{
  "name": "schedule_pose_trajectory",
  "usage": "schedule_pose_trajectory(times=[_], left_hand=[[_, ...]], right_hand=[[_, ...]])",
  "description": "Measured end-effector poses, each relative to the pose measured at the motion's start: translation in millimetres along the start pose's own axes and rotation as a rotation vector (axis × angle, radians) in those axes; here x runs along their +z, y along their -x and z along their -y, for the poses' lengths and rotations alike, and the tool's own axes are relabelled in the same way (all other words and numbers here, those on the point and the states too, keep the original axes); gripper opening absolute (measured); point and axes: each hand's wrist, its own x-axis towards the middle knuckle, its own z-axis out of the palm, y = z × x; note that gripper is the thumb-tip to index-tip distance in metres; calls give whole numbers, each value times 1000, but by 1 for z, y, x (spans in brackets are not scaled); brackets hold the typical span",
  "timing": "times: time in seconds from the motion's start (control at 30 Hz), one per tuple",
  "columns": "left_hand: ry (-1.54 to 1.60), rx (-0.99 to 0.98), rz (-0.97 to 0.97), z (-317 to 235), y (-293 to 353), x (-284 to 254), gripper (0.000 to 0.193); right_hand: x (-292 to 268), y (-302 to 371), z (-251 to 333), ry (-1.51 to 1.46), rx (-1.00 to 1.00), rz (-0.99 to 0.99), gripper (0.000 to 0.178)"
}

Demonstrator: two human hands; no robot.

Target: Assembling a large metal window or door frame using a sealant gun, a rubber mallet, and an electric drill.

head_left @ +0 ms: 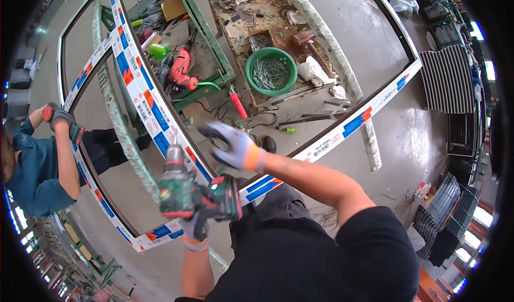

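My left hand (196,228), in a grey glove with an orange cuff, grips the handle of a green and black cordless drill (179,192). The drill's tip points at the middle bar (147,101) of a large window frame, covered in printed protective film; whether it touches I cannot tell. My right hand (233,146), gloved in grey with dark fingertips, hovers over the corner between that bar and the near rail (326,141). Its fingers look stretched apart, somewhat blurred, with nothing visible in them.
Wrapped support beams (120,125) run under the frame. Beyond it stand a green bowl (271,72) of screws on a cluttered wooden board and a red corded drill (182,66) in a green metal tray. At left, a co-worker's gloved hand (60,115) holds another tool at the frame.
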Motion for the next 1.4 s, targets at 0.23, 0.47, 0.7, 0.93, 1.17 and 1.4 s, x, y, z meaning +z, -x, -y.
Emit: schedule_pose_trajectory(times=[0.23,0.47,0.7,0.93,1.17,1.4], left_hand=[[-143,-100,558,34,-58,147,77],[-636,173,658,40,-176,249,33],[-1593,-90,190,223,-362,224,39],[-1963,-37,423,341,-431,218,42],[-2165,153,619,335,-439,218,41],[-2097,391,590,337,-440,196,31]], right_hand=[[-104,126,-4,111,-20,-62,60],[-185,185,-49,-537,336,-633,70],[-225,199,-26,-654,185,-940,79],[-244,237,-36,-1021,96,-899,68],[-240,246,-36,-1072,178,-996,63],[-239,244,-38,-1080,174,-969,62]])
